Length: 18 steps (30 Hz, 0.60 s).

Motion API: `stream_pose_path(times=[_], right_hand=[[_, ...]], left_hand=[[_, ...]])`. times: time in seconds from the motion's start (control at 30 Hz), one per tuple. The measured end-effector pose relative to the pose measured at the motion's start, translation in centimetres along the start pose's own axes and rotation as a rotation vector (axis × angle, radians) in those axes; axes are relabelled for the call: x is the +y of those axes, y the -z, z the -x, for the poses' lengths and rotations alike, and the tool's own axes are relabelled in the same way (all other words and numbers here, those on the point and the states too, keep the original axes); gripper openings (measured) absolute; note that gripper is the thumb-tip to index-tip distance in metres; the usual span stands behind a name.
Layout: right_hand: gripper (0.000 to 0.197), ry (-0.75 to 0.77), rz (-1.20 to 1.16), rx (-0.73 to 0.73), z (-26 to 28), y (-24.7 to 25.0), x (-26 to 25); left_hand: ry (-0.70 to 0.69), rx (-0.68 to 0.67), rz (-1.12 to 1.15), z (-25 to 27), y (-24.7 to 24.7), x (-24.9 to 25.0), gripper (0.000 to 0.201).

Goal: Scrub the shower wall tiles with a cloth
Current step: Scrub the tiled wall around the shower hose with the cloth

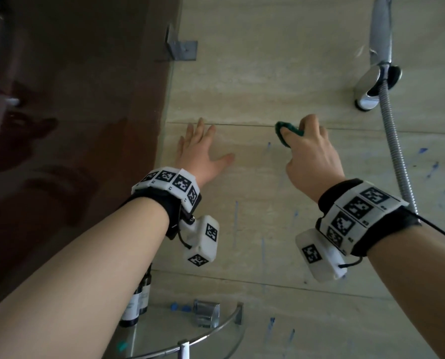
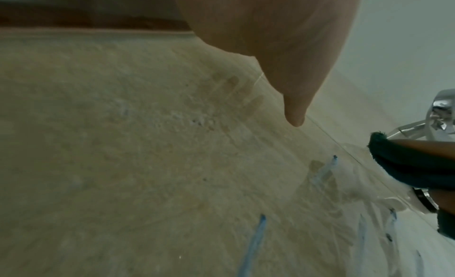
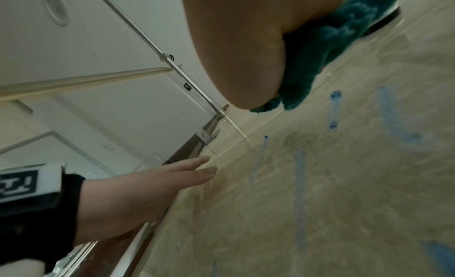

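R hand (image 1: 310, 149) grips cloth (image 1: 288, 131); L hand (image 1: 200, 149) flat; head view only: bottles (image 1: 135, 301).

Partly hidden cloth, cropped fixtures, unreadable bottles.

The right hand (image 1: 312, 154) covers most of the green cloth (image 1: 284, 132), so only its edge shows. The shower hose (image 1: 395, 151) disappears behind the right wrist band, and the glass shelf (image 1: 216, 332) is cropped at the bottom edge. Labels on the dark bottles (image 1: 135, 304) are too small to read.

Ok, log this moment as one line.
left hand flat on wall tiles | right hand presses green cloth at grout line | blue streaks below remain
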State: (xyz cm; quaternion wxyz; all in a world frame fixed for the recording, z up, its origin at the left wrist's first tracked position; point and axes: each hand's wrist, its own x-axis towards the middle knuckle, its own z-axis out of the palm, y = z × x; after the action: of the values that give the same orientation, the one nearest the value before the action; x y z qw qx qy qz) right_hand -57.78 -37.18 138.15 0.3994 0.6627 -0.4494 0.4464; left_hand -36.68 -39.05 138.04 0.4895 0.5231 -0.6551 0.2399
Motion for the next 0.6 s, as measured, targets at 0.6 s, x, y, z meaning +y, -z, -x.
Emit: stream_pose_path(times=[0.6], right_hand=[[0.038, -0.025, 0.227, -0.181, -2.0, -0.2, -1.6]], left_hand=[[0.031, -0.052, -0.085, -1.0, -1.3, -0.1, 0.103]])
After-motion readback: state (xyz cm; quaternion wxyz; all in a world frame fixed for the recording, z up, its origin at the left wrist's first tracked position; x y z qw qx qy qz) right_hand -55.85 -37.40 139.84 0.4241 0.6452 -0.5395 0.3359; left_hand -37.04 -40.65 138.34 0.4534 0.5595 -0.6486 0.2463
